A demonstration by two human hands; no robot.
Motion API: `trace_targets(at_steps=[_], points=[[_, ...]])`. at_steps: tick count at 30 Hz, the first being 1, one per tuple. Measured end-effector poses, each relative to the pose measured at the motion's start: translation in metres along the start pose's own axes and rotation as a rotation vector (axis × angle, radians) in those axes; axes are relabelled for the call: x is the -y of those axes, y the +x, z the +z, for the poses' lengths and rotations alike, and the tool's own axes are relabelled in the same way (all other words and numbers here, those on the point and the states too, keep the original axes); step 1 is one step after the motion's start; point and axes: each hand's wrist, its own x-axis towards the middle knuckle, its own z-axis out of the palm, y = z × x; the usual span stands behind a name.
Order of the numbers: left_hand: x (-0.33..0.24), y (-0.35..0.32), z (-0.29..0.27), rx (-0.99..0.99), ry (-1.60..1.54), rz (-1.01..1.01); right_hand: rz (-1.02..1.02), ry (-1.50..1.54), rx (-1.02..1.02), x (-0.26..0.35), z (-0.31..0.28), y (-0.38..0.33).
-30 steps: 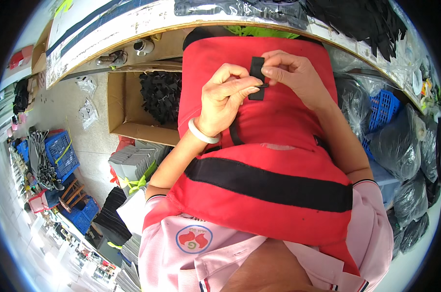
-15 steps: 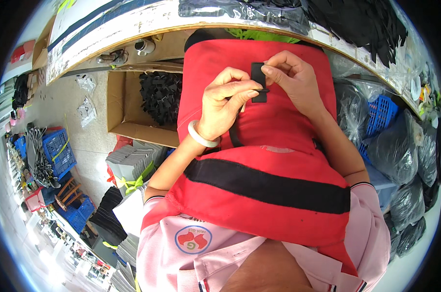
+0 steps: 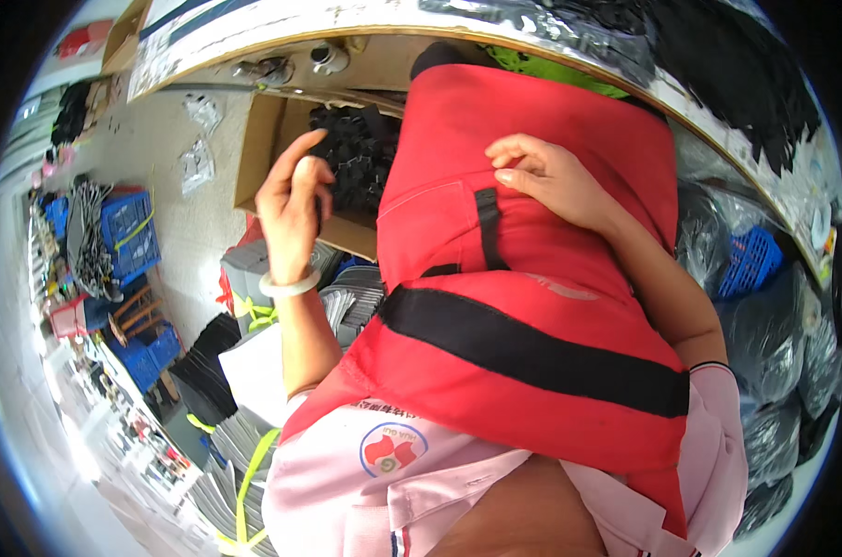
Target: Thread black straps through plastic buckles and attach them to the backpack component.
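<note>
The left hand (image 3: 291,209) has let go of the red bag (image 3: 532,269) and moved off to the left, and now it is up over the cardboard box (image 3: 281,148) full of small black pieces (image 3: 356,158). Its grip is loose and half curled, with nothing in it. The right hand (image 3: 546,176) rests flat on the red bag, fingers spread, just beside the short black strap (image 3: 489,227), and the bag lies on the person's lap by the worktop (image 3: 254,42).
</note>
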Motion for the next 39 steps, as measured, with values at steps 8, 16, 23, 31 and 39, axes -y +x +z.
trace_targets(at_steps=[8,16,23,31,39], points=[[-0.002,-0.021,0.137,0.565,-0.177,0.076,0.163,0.039,0.159,0.026,0.012,0.000],[0.026,0.003,0.141,1.018,-0.843,-0.691,0.224,0.188,-0.107,0.020,-0.010,-0.008],[0.018,-0.002,0.156,0.716,-1.018,-0.652,0.028,0.290,-0.471,0.009,-0.013,-0.007],[0.010,0.024,0.172,0.585,-0.999,-0.630,-0.145,-0.269,-0.489,0.023,-0.051,-0.037],[0.025,0.027,0.167,0.752,-1.008,-0.623,-0.236,-1.152,-1.119,0.040,-0.187,-0.088]])
